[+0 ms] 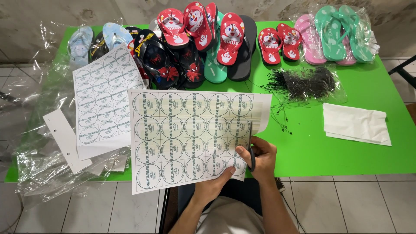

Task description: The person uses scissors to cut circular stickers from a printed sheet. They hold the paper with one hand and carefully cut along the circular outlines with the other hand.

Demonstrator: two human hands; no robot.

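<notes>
Forearms: both of ours rise from the bottom edge and meet at the lower right corner of the sheet.
Left hand (215,185): we pinch the sheet (190,136) at its bottom edge, thumb on top, fingers curled under.
Right hand (261,157): we have it closed around dark scissors (251,151), whose blades stand upright in the sheet's right margin.
Sheet: white, printed with a grid of round green labels, held tilted above the near edge of the counter (346,95).
Second sheet (106,97): same round labels, lying flat to the left, well apart from our hands.
Cards (65,136): white punched strips beside the second sheet, on clear plastic wrap (39,160) that spills off the left edge.
Flip-flops (203,39): red, black, blue and green pairs massed along the far edge.
Bagged flip-flops (336,34): pink and green pairs in clear wrap, far right.
Ties (303,82): a black bundle of thin fasteners in a clear bag, right of centre.
Paper (355,123): folded white piece near the right edge.
</notes>
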